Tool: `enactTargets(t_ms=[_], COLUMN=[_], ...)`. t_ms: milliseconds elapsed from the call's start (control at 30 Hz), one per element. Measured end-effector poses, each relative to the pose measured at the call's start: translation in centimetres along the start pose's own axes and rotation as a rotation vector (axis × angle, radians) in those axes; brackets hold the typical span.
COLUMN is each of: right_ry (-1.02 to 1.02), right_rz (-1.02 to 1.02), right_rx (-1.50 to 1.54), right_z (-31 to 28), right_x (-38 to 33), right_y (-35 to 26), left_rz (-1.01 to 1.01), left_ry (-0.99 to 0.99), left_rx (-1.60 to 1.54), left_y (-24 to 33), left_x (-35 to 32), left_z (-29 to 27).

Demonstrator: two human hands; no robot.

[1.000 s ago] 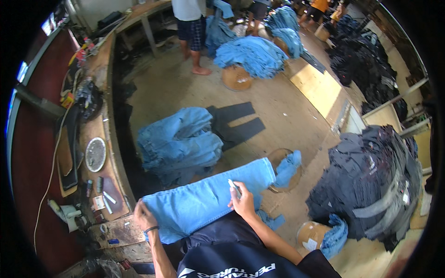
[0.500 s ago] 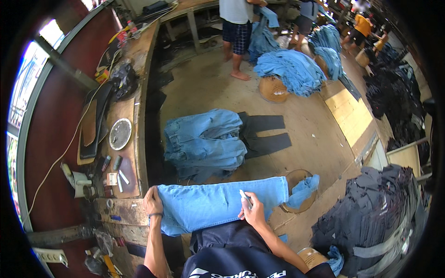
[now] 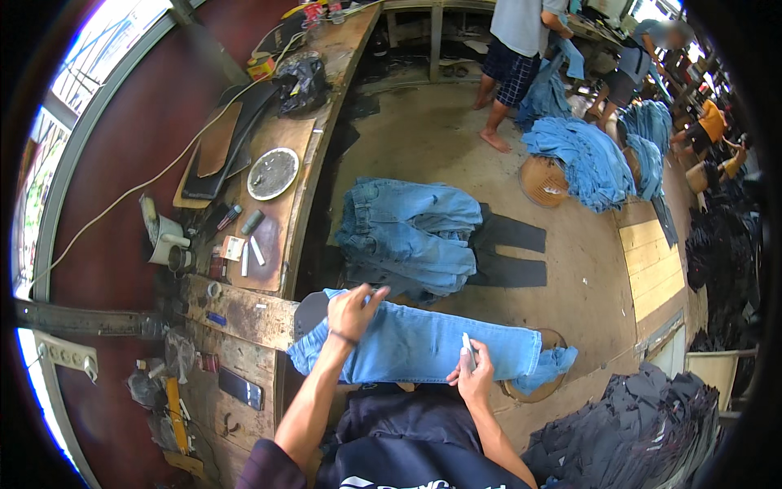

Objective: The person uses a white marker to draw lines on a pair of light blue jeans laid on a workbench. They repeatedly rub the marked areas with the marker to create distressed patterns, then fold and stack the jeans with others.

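A light-blue denim trouser leg (image 3: 432, 338) lies stretched crosswise in front of my body, its hem to the right. At its left end the cloth is bunched, and the rounded end of a dark board (image 3: 310, 314) shows beside it. My left hand (image 3: 352, 314) is at the leg's upper edge, fingers bent and closed on the denim; their grip is partly hidden. In my right hand (image 3: 475, 373) is a slim white stick (image 3: 467, 341) with a greyish part, held upright over the denim near the hem.
Beyond lie blue jeans (image 3: 411, 228) and dark trousers (image 3: 513, 248). A wooden bench (image 3: 236, 306) on the left carries a round dish (image 3: 273, 174), white sticks (image 3: 258, 251) and a phone (image 3: 240, 388). Dark cloth (image 3: 627, 432) is piled at right. People stand near a denim heap (image 3: 582, 159).
My left hand has moved right from the leg's left end to its upper edge. The board's end has come into sight there. The view has swung left; the right hand still holds the white stick.
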State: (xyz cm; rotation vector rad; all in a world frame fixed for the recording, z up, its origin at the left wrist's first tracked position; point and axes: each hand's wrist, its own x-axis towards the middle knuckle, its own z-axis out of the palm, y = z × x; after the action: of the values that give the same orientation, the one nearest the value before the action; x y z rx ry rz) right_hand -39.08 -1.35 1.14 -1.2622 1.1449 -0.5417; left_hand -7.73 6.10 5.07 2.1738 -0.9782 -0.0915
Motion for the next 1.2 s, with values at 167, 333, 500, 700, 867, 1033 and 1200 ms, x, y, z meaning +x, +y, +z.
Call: enactTargets(t_ms=[167, 333, 500, 700, 867, 1033, 1200], right_ry=[0.032, 0.057, 0.111, 0.183, 0.436, 0.385, 0.330], right_rz=[0.019, 0.017, -0.044, -0.049, 0.001, 0.080, 0.138], right_rx=[0.000, 0.057, 0.062, 0.103, 0.102, -0.305, -0.524], right_z=[0.2, 0.4, 0.6, 1.1, 0.8, 0.9, 2.7], right_x=[0.2, -0.1, -0.5, -1.1, -2.4, -3.0, -2.4], right_y=[-0.2, -0.2, -0.5, -1.0, -1.7, -3.6, -4.3], left_rz=[-0.349, -0.279, -1.137, 0.275, -0.970, -0.316, -0.476], left_ry=[0.031, -0.224, -0.715, -0.926, -0.882, -1.124, -1.222], left_rx=[0.397, 0.233, -0.971, -0.180, -0.985, -0.660, -0.767], left_y=[-5.1, -3.1, 1.3, 3.1, 3.8, 3.7, 2.5], left_x=[-11.3, -16.2, -9.6, -7.0, -10.2, -8.0, -8.0], left_z=[-4.1, -4.8, -3.1, 2.5, 3.2, 4.8, 4.6])
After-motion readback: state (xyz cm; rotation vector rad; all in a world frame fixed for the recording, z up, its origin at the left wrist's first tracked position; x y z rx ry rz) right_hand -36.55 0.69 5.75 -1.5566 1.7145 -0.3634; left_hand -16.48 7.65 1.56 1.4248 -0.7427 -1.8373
